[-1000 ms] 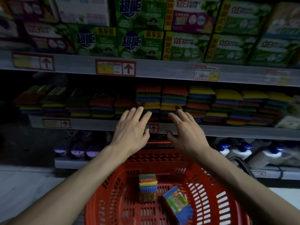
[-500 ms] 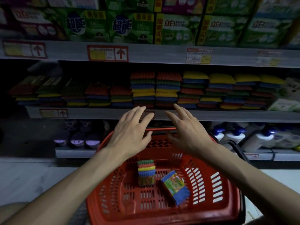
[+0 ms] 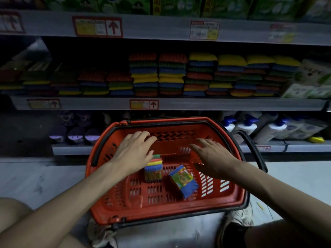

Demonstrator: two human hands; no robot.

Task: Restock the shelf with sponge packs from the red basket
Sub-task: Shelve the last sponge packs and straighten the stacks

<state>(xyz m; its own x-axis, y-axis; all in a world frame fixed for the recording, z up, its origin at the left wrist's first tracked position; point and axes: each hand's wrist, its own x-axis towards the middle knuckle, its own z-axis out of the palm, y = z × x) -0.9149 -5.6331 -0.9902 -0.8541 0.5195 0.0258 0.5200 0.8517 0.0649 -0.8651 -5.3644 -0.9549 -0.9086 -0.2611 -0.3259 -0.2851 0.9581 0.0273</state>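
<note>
Dim shelf (image 3: 179,104) of sponges beyond; over the red basket (image 3: 125,210), left hand (image 3: 133,154) and right hand (image 3: 213,158) spread, empty. Next: grasp the 2 sponge packs (image 3: 153,169).

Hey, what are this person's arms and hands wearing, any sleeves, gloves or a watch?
Nothing shows on them. The left hand and right hand are bare, without gloves or rings that can be made out, and both forearms are uncovered to the frame edge: no sleeves, watch or bands visible.
</note>
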